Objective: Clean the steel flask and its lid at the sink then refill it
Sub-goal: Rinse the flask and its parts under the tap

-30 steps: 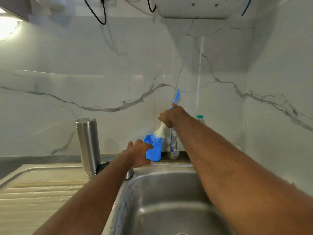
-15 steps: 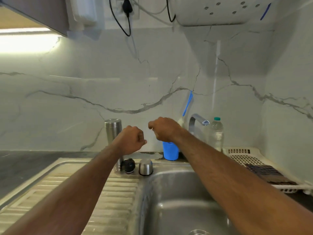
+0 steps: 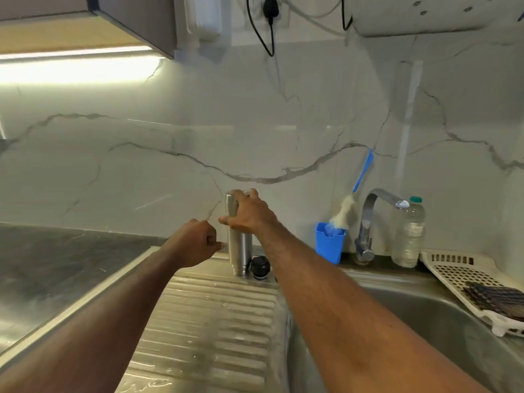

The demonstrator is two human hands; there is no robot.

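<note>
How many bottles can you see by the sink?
2: the steel flask standing on the draining board under the right hand, and a clear plastic bottle beside the tap. None seem hidden.

Flask [image 3: 239,251]: slim brushed-steel cylinder, upright at the back of the sink's [image 3: 425,321] ribbed drainboard, just left of the basin, upper part covered by a hand. Lid [image 3: 259,267]: small, black, round, on the drainboard just right of the flask's base, about touching it, off the flask.
</note>
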